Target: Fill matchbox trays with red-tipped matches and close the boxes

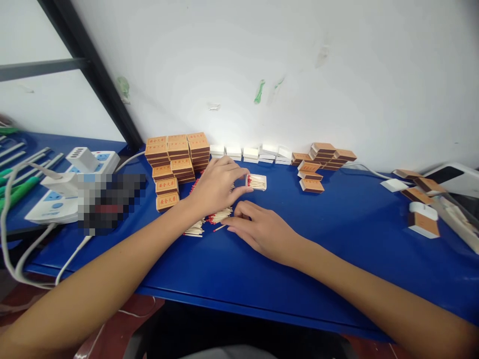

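Observation:
My left hand (220, 183) grips the left end of a small white matchbox tray (265, 183) between thumb and index finger. Red-tipped matches (256, 181) lie side by side in that tray. Just below, my right hand (264, 230) is closed in a pinch, with a single match (219, 228) at its fingertips, the red head pointing left. Loose matches (220, 215) lie in piles beside and under my left hand, which partly hides them.
Stacked orange matchboxes (167, 185) stand left, and more matchbox sleeves (312, 185) lie right of centre. White trays (250, 154) line the wall. A power strip (56, 212) with cables sits left; several boxes (422, 223) lie far right on the blue table (337, 249).

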Available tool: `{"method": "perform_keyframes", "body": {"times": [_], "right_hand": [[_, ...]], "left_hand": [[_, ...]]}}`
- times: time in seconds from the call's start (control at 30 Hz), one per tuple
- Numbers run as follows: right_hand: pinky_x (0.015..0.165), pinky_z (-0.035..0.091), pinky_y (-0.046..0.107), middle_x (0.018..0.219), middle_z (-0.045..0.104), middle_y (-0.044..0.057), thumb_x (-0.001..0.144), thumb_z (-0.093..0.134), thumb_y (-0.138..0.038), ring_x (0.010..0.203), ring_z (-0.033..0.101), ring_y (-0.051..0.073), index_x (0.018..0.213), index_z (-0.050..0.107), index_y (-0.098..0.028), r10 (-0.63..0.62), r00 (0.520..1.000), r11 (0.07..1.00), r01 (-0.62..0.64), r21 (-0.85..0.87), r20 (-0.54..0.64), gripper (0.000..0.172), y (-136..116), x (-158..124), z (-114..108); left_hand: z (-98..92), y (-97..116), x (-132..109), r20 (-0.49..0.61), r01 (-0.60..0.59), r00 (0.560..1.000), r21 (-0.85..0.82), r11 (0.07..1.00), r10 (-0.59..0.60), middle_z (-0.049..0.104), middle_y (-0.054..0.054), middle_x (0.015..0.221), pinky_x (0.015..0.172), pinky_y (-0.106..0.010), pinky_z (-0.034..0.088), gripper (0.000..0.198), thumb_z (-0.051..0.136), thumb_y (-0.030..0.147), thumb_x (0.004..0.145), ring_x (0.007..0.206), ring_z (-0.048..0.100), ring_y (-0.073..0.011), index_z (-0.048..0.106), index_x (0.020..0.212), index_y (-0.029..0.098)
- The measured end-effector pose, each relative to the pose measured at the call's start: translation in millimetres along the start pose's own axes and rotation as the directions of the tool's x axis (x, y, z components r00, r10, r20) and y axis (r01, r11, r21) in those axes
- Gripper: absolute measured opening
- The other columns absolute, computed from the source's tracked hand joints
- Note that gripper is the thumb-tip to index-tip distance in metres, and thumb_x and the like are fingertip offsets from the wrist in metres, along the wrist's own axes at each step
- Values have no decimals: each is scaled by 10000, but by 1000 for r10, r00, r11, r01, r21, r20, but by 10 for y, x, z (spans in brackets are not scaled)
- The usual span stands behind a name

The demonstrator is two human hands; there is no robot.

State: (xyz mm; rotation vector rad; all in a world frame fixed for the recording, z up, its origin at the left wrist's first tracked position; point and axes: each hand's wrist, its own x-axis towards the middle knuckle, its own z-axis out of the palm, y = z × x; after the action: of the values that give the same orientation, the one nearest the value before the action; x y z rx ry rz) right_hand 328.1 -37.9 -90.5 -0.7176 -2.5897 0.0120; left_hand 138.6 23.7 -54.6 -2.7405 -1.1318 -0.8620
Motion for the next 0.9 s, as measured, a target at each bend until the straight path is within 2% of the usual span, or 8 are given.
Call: {"method": "perform_keyframes", "body": {"times": [0.47, 0.7, 0.9], "right_hand": [[727, 552, 310, 960, 630, 76, 1062, 509, -246, 911, 600, 193, 1179, 712, -170, 9, 1000, 1000, -9, 28, 9, 246, -34, 20, 5], [718, 563, 322, 974, 641, 81, 1053, 522, -239, 925, 609, 206, 1223, 692, -155, 0, 1000, 1000, 0, 9, 5, 255, -45, 23, 17], [723, 555, 307, 972, 636, 74, 1058, 509, -234, 889, 601, 184, 1137, 709, -180, 11, 1000, 1000, -11, 8, 15, 222, -48, 19, 16]], "left_hand": [[-2, -13, -1, 5, -9, 1000, -6, 1000, 9, 749, -62, 996, 922, -409, 392, 270, 684, 405, 977, 1052, 597, -264, 708, 1139, 190], [3, -18, 3, 4, -15, 1000, -1, 1000, 15, 750, -61, 1003, 918, -407, 392, 284, 696, 402, 971, 1055, 599, -264, 706, 1150, 181], [-4, -9, 0, 6, -16, 1000, 3, 1000, 16, 749, -59, 995, 923, -409, 397, 286, 700, 402, 968, 1050, 597, -262, 709, 1144, 177]]}}
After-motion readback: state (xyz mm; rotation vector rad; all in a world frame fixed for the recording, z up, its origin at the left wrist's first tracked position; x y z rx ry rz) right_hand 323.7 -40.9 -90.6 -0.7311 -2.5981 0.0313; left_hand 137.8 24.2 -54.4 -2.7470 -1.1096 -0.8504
